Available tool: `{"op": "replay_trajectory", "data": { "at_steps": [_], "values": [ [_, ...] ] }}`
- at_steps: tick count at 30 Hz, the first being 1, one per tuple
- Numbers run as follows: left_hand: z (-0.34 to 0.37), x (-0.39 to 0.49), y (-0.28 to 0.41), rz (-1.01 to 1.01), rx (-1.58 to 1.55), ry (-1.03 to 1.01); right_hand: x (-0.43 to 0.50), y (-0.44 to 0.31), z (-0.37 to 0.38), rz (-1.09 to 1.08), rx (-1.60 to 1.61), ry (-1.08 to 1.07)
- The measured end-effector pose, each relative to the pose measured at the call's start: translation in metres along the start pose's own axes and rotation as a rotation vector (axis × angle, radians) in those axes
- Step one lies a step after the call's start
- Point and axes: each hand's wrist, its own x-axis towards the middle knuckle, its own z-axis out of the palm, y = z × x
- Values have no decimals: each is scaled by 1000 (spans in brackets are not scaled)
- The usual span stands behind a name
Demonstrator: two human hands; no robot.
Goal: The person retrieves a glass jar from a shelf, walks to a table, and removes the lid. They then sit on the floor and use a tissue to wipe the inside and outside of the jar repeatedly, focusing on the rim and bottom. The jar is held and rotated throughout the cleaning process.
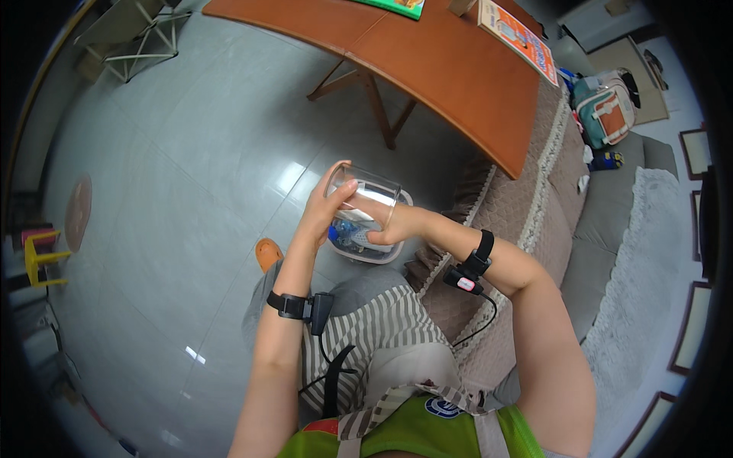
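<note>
A clear, empty-looking cylindrical jar [373,178] lies tilted on its side between my hands, above a waste bin. My left hand [322,207] wraps its left end, thumb across the near wall. At the right end my right hand [397,224] grips the jar, with its thumb low and its fingers seen through the clear wall. Whether those fingers are inside or behind it, I cannot tell. A pale patch also shows through the wall. Below stands the bin with a pale rim [375,260], holding crumpled clear and blue plastic [345,230] and a white perforated piece.
A brown folding table [435,74] stands ahead, with booklets [518,43] on top. To the right are a quilted, lace-edged cover [515,200], a grey sofa [598,229] and a backpack [606,111]. An orange clog [268,255] is on the tiled floor [149,229]. A yellow stool [43,257] stands far left.
</note>
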Motion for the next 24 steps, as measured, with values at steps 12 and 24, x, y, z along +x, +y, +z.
{"op": "replay_trajectory", "data": {
  "at_steps": [12, 24],
  "values": [
    [10, -4, -68, 126, 383, 188, -75, 102, 50, -107, 1, 270],
    [3, 4, -69, 638, 1179, 234, -108, 155, 75, 423, 642, 635]
  ]
}}
